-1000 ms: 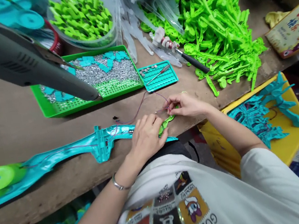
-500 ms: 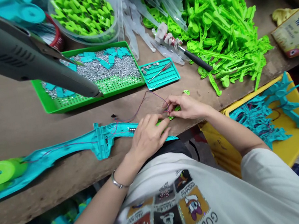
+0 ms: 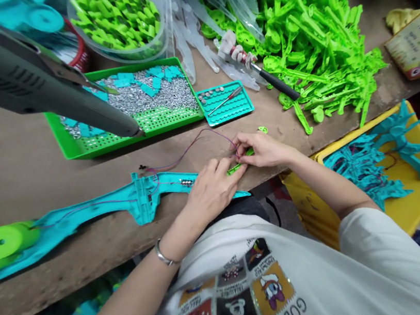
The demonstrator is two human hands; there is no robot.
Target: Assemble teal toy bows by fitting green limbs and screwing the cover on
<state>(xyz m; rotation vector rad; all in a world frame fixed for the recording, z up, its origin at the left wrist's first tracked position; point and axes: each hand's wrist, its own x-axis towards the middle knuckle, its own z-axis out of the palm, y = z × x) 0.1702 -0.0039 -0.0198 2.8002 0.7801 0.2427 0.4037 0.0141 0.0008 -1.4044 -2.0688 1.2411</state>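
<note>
A long blue plastic half-shell (image 3: pixel 103 206) lies along the bench edge, with a green round part (image 3: pixel 1 244) at its left end and small metal springs (image 3: pixel 187 182) near my left hand. My left hand (image 3: pixel 212 186) rests over its right end, fingers closed on a slim green plastic part (image 3: pixel 234 169). At the other end of that part, my right hand (image 3: pixel 261 149) pinches it together with a thin red-and-purple wire (image 3: pixel 192 141). The wire loops left to a tiny black piece (image 3: pixel 142 167) on the bench. My fingers hide much of the green part.
Behind stand a green tray (image 3: pixel 143 127) of screws and blue pieces, a small teal tray (image 3: pixel 230 110) with a screwdriver, and a black-handled tool (image 3: pixel 278 85). A grey electric screwdriver (image 3: pixel 39 87) hangs at left. Green parts (image 3: pixel 315 49) pile up right, above a yellow crate (image 3: pixel 407 202).
The tiny black piece has shifted left along the bench, pulling the wire loop with it. My left hand has moved slightly right, its fingers reaching further along the green part.
</note>
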